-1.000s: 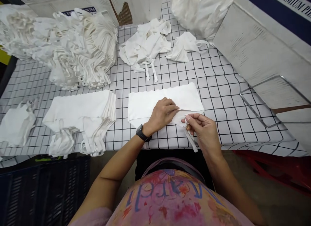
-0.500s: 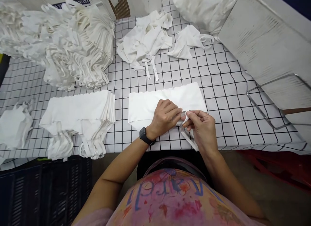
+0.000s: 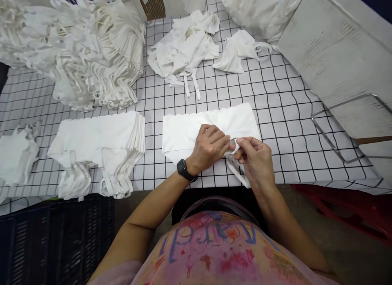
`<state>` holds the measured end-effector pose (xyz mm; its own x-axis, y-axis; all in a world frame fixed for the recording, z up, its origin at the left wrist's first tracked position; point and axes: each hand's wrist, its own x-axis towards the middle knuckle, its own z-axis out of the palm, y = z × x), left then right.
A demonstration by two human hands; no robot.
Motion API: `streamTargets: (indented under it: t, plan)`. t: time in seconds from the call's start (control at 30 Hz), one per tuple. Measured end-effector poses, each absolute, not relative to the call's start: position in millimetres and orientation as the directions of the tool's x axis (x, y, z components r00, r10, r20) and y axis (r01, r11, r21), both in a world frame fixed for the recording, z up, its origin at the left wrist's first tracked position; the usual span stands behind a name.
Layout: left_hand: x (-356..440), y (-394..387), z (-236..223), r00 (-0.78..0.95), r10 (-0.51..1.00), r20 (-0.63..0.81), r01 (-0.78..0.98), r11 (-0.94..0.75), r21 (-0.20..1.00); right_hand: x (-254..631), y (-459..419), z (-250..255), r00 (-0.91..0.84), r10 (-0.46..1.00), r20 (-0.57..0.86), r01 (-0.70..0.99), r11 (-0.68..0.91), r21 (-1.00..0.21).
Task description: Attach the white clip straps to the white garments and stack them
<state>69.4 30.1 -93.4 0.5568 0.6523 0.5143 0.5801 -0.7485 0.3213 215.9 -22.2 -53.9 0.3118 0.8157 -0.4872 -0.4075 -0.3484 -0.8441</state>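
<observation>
Low left, a slatted dark-blue plastic crate (image 3: 58,240); over flat white fabric garment (image 3: 183,130), left hand (image 3: 211,146) arches, grip hidden, right hand (image 3: 255,158) pinching narrow white strap (image 3: 237,174).

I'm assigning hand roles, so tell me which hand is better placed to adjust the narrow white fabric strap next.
Probably the right hand: it pinches white material beside the narrow white fabric strap, while the left hand lies over the flat white fabric garment.

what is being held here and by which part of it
The right hand pinches the white garment near its strap; the left hand lies on it, its grip unclear.
</observation>
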Motion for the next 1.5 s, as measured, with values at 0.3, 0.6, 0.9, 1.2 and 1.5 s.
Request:
streamTargets:
  t: [0.3, 0.6, 0.9, 1.2, 1.5]
  plan:
    - [69.0, 29.6, -92.8, 0.556, 0.619, 0.554, 0.555, -0.773, 0.307, 213.9, -20.7, -53.0, 0.325, 0.809, -0.490, -0.387, -0.359, -0.849]
    - [68.5, 29.7, -93.4, 0.567, 0.623, 0.539, 0.557, -0.772, 0.307, 212.3, -21.0, -51.9, 0.342, 0.812, -0.472, -0.363, -0.349, -0.864]
    - [69.5, 29.0, -92.0, 0.593, 0.554, 0.584, 0.542, -0.811, 0.219, 211.6, -24.5, -57.5, 0.322, 0.836, -0.445, -0.311, -0.350, -0.883]
    - [71.9, 28.9, -95.3, 0.635, 0.579, 0.511, 0.527, -0.809, 0.261, 226.2, -16.4, -50.8, 0.094, 0.841, -0.533, -0.298, -0.487, -0.821]
    - [73.4, 34.0, -90.6, 0.641, 0.601, 0.478, 0.586, -0.785, 0.201, 259.5, -52.2, -39.3, 0.099, 0.880, -0.465, 0.012, -0.469, -0.883]
